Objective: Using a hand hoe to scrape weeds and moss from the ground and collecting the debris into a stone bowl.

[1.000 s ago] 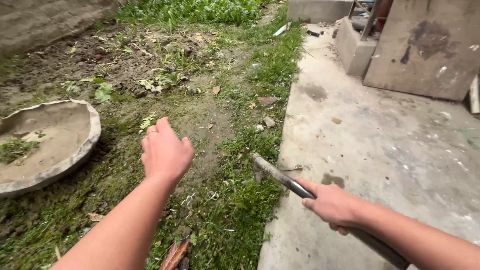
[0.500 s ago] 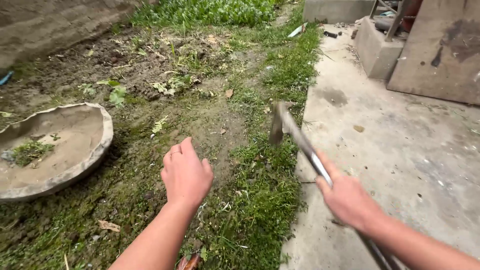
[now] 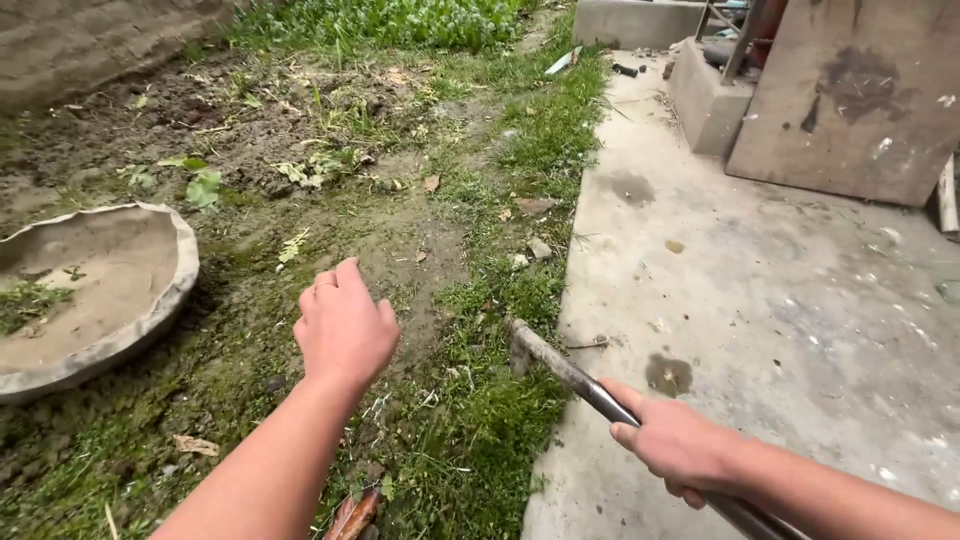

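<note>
Half a second ago I had the hoe (image 3: 560, 365) raised above the grass (image 3: 480, 420); now its blade is down in the turf at the concrete edge, my right hand (image 3: 680, 445) lower, left hand (image 3: 345, 325) shifted slightly left.

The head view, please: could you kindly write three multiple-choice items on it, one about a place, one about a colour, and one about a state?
1. Where does the tool's head rest?
A. in the grass strip beside the concrete slab
B. inside the shallow basin
C. on the concrete block

2. What colour is the shallow basin?
A. bright blue
B. dull grey-tan
C. red

3. What state is the left hand in?
A. gripping the handle
B. holding a leaf
C. empty, held above the ground

Answers:
1 A: the long-handled tool has its head down in the grass strip at the edge of the concrete slab.
2 B: the shallow basin is grey-tan all over.
3 C: the left hand holds nothing, while the right hand wraps the handle.
</note>
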